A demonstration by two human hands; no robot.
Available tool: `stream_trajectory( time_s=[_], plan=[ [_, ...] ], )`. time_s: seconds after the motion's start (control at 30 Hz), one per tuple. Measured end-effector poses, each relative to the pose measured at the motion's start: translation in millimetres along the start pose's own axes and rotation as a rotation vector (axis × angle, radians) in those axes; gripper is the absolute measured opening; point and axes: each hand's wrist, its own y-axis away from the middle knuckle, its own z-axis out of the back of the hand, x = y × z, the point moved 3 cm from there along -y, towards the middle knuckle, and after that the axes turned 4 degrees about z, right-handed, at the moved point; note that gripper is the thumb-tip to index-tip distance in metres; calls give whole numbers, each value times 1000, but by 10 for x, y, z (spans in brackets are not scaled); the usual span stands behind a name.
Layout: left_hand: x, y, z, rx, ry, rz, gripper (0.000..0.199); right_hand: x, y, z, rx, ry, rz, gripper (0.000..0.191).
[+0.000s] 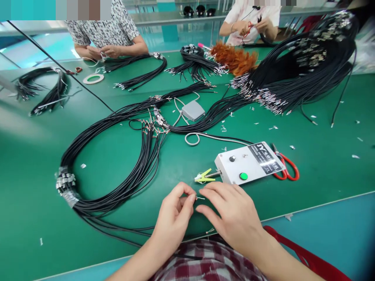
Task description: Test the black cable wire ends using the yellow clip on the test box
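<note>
My left hand (175,212) is closed in a pinch at the near side of the table, and a thin bare wire end (200,198) sticks out between its thumb and fingertips. Just to the right, my right hand (234,207) has its thumb and fingers apart, with nothing between them; the wire tip points into that gap. Beyond both hands, a yellow clip-like piece (206,177) sits on the shaft of a white machine box (234,166) with a knob and green button. A large loop of black cables (88,127) lies to the left; some run toward my lap.
Red-handled scissors (290,168) lie beside the box. A grey pedal-like block (193,110) lies amid cables. A big cable heap (310,78) fills the back right, near an orange fluffy duster (234,58). Two people work across the green table (322,156).
</note>
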Motion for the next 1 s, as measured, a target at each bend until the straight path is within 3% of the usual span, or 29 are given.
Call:
stream_trajectory(
  time_s=[0.17, 0.33, 0.43, 0.6, 1.0],
  plan=[
    [7, -7, -8, 33, -7, -11, 19, -5, -123, 29, 65, 93, 242, 31],
    [-25, -121, 34, -28, 82, 48, 20, -217, -241, 50, 34, 292, 147, 13],
    [-56, -200, 73, -69, 41, 40, 20, -295, -316, 3, 90, 345, 152, 10],
    [-35, -303, 105, -114, -38, 24, 19, -346, -402, -50, 202, 352, 144, 15],
    [-51, -380, 36, -150, -183, -14, 18, -344, -434, -52, 266, 355, 133, 16]
  ],
)
